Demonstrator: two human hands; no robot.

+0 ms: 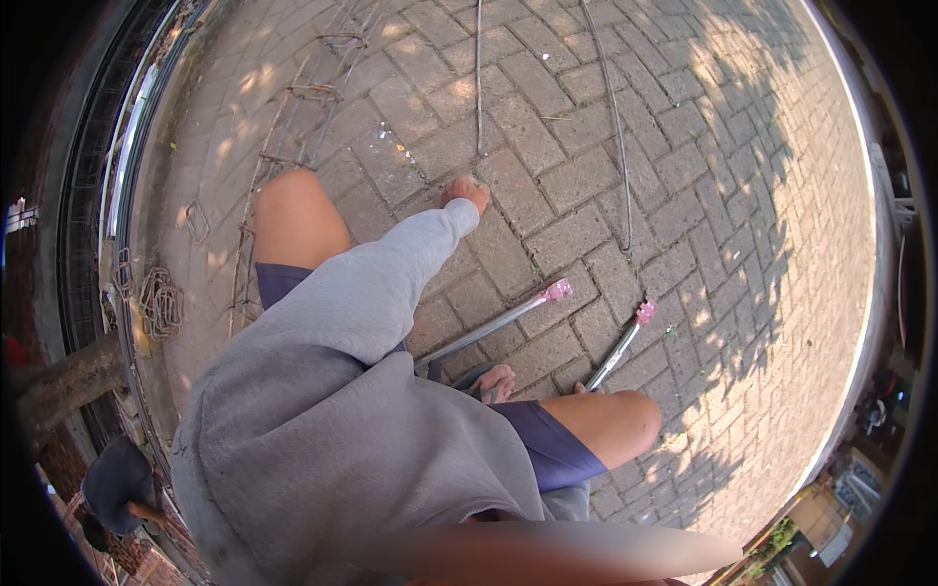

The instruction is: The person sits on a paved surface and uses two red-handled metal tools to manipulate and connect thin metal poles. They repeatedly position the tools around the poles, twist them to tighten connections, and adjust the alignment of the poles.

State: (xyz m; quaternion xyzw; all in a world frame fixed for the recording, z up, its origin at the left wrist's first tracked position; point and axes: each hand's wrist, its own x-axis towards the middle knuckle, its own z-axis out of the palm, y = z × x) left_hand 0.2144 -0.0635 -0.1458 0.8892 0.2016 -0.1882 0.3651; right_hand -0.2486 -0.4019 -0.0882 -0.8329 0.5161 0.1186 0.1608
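My left hand (467,190) reaches forward, low over the brick paving. Its fingers look curled; what they hold, if anything, is hidden. Just beyond it lies the near end of a straight thin metal rod (479,88), with a small gap between them. My right hand is out of sight behind my body and right thigh. Between my knees are two silver tubes, a left one (489,325) and a right one (613,358), each with a pink end. A small bit of skin shows beside the right tube; whether finger or toe, I cannot tell.
A second, bent rod (618,127) lies farther right. At the left, a frame of rods tied with rectangular wire loops (315,91) stretches away past my left knee. A pile of wire loops (161,305) sits near the left edge. My sandalled foot (496,383) is beside the left tube.
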